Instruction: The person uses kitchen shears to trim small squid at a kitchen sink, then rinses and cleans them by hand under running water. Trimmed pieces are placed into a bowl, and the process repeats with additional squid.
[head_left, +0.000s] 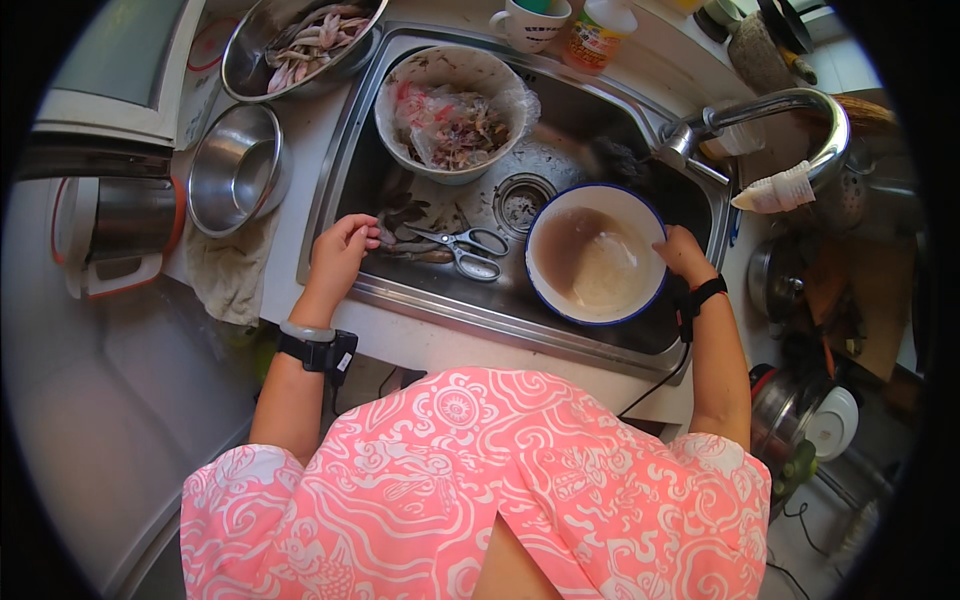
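Observation:
My right hand (681, 253) grips the right side of a white enamel basin (656, 296) with a blue rim. Cloudy brownish water lies in it, and it is tilted a little in the steel sink (442, 296). My left hand (341, 251) hovers at the sink's left edge with its fingers curled; whether something is between them cannot be made out. Just beyond its fingertips lie small dark fish (424, 255) and scraps on the sink floor. Grey-handled scissors (469, 251) rest beside them, blades pointing left.
A white bowl (390, 146) of scraps and plastic film stands at the sink's back left. Left on the counter are a steel bowl of cleaned fish (322, 41) and a smaller steel bowl (236, 169). A curved faucet (776, 101) arches at the right. A mug (529, 26) and bottle (598, 37) stand behind.

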